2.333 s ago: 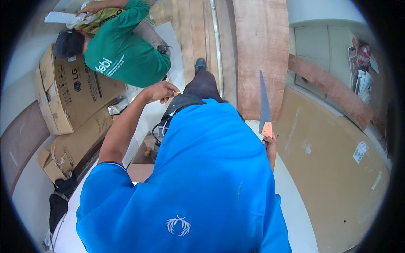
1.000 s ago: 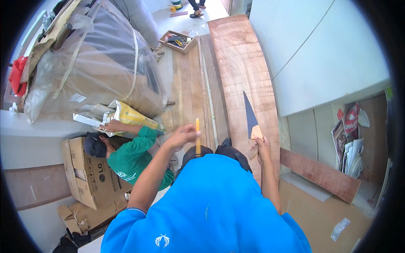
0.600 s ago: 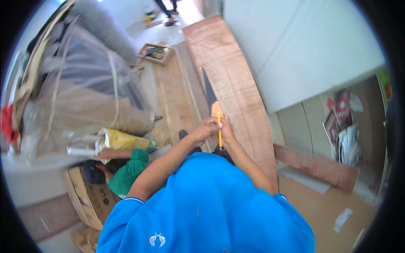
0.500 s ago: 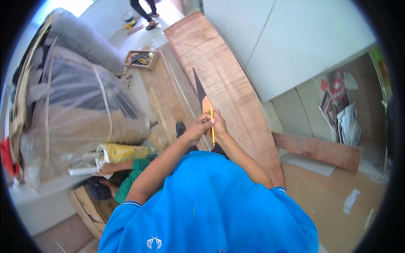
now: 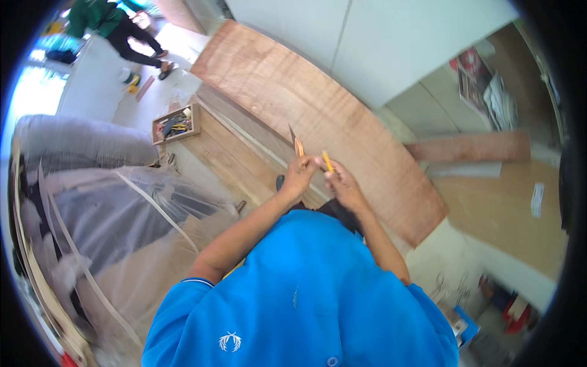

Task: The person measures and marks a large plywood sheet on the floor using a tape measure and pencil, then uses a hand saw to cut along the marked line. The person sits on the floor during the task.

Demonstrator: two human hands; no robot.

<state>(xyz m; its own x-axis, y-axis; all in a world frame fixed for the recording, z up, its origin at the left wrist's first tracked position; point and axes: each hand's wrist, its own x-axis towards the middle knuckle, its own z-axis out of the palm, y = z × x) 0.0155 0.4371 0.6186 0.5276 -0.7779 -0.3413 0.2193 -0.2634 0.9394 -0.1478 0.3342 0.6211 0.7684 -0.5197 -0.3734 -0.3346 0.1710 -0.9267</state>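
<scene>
My left hand (image 5: 299,177) is closed around the orange handle of a handsaw (image 5: 298,147), whose dark, narrow blade points away from me. Beside it, my right hand (image 5: 344,186) grips a yellow pencil (image 5: 328,161), a little blurred, with its far end tipped up. The two hands nearly meet in front of my waist; whether their fingers touch I cannot tell. Beneath and beyond them stretches a long reddish-brown plywood sheet (image 5: 342,122).
Left of the plywood, a wooden tray (image 5: 194,118) of tools rests on planks (image 5: 226,144). Plastic-wrapped goods (image 5: 140,220) stand at the left. A person (image 5: 131,40) in green is far left. White panels (image 5: 391,37) line the far right, and a brown board (image 5: 477,147) lies nearer.
My view has swung, shifting the room about. The saw now shows nearly edge-on, and the pencil, earlier overlapping its handle, is apart to the right. The near co-worker has left view.
</scene>
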